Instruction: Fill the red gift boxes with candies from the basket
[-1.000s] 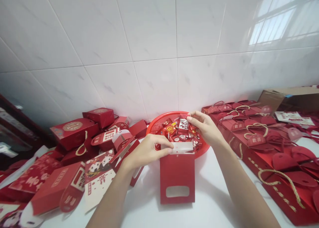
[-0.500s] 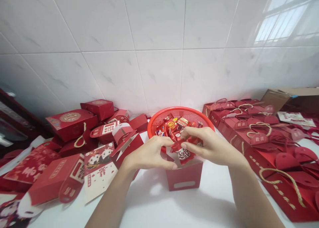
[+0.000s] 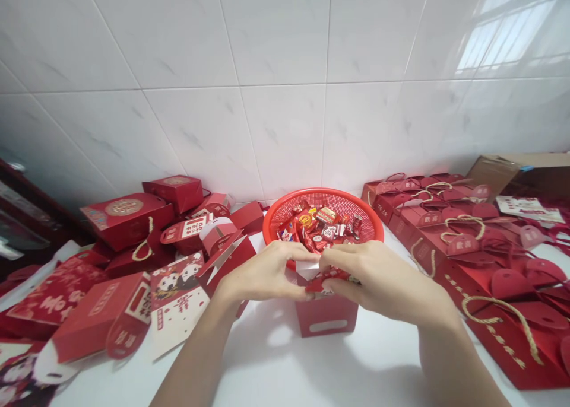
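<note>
A small red paper box (image 3: 327, 313) stands upright on the white table. My left hand (image 3: 271, 273) grips its upper left side, thumb at the front and fingers at the back. My right hand (image 3: 376, 276) is at the opening, its fingers closed around a red-wrapped candy (image 3: 335, 273) that they partly cover. How deep the candy sits in the box cannot be made out. Just behind the box is a red plastic basket (image 3: 285, 202), holding many wrapped candies (image 3: 328, 232).
Red gift boxes (image 3: 124, 220) and a panda-print card (image 3: 178, 303) crowd the left side. Rows of red boxes with rope handles (image 3: 472, 250) line the right, with a cardboard box (image 3: 494, 172) behind them. A tiled wall (image 3: 285, 134) bounds the back.
My right hand has lowered the candy into the box opening, so less of it shows. More candies in the basket are uncovered. My left hand stays on the box.
</note>
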The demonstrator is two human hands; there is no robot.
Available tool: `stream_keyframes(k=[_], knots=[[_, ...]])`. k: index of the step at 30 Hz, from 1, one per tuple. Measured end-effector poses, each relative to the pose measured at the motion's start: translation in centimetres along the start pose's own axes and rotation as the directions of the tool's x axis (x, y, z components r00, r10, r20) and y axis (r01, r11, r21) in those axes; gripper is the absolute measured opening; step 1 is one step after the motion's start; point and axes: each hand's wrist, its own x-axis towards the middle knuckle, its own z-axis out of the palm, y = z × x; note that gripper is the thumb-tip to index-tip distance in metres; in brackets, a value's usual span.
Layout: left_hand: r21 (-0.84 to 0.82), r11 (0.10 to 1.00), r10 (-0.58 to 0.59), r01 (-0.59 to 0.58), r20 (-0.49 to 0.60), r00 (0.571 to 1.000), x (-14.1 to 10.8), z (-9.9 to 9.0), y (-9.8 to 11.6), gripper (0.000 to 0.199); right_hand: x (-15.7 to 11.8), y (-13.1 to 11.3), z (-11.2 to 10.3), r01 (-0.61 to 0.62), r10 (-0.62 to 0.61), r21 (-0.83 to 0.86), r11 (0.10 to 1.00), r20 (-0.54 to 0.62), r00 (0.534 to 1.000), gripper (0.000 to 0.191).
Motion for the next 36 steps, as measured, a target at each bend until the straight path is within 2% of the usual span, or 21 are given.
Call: stream_keyframes(k=[7,10,13,16,18,22,25,33,36], knots=[[0.043,0.999,-0.031,0.031,-0.004,1.000,-0.2,-0.1,0.0,0.016,0.7,0.5,0.4,-0.098,0.097,0.013,0.995,0.055,0.994,0.011],[0.054,0.997,-0.060,0.062,-0.026,0.998,-0.5,-0.2,0.0,0.024,0.8,0.5,0.1,-0.091,0.094,0.071,0.993,-0.040,0.995,0.009],[0.095,0.993,-0.065,0.068,-0.037,0.997,-0.8,-0.5,-0.1,0.034,0.8,0.4,-0.3,-0.075,0.108,0.214,0.974,-0.149,0.983,0.015],[0.122,0.990,-0.074,0.077,-0.032,0.997,-1.1,-0.9,-0.1,0.038,1.1,0.2,0.0,-0.062,0.145,0.391,0.918,-0.186,0.972,0.019],[0.107,0.991,-0.080,0.084,-0.033,0.996,-1.2,-1.1,0.0,0.037,1.6,0.1,0.9,-0.029,0.128,0.434,0.900,-0.199,0.972,0.019],[0.052,0.994,-0.093,0.094,-0.024,0.995,-1.1,-1.0,0.3,0.026,2.9,0.1,3.0,0.000,0.067,0.361,0.933,-0.173,0.983,0.014],[0.057,0.994,-0.095,0.096,-0.022,0.995,-1.1,-1.0,0.3,0.025,3.1,0.1,3.5,0.002,0.056,0.319,0.948,-0.173,0.983,0.013],[0.130,0.989,-0.071,0.074,-0.029,0.997,-1.3,-1.4,-0.1,0.039,2.2,0.5,1.9,0.059,0.022,0.317,0.946,-0.247,0.969,0.015],[0.153,0.986,-0.054,0.065,-0.074,0.996,-1.5,-1.5,-0.2,0.040,1.8,0.8,1.0,0.030,0.061,0.312,0.950,-0.277,0.959,0.017]])
